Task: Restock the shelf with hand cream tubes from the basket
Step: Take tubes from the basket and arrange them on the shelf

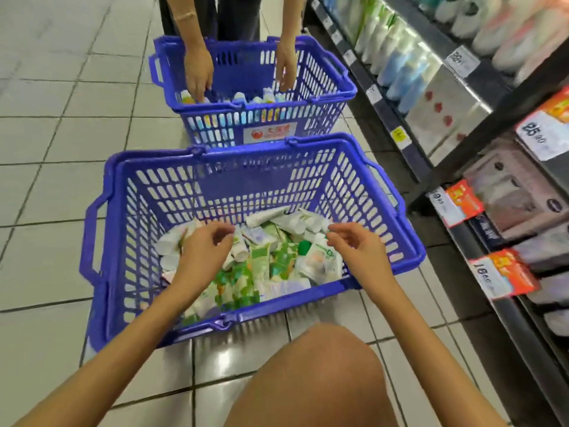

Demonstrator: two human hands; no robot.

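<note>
Hand cream tubes (261,263): heaped in blue basket (172,192)
Floor (61,103): pale tiles under basket
Shelf (412,158): along floor's right edge
Left hand (204,245), right hand (354,246): loosely curled, empty

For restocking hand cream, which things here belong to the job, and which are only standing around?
Job: near blue basket, hand cream tubes, left hand, right hand, shelf.
Not the job: far blue basket, another person's hands, bottles, price tags.
</note>
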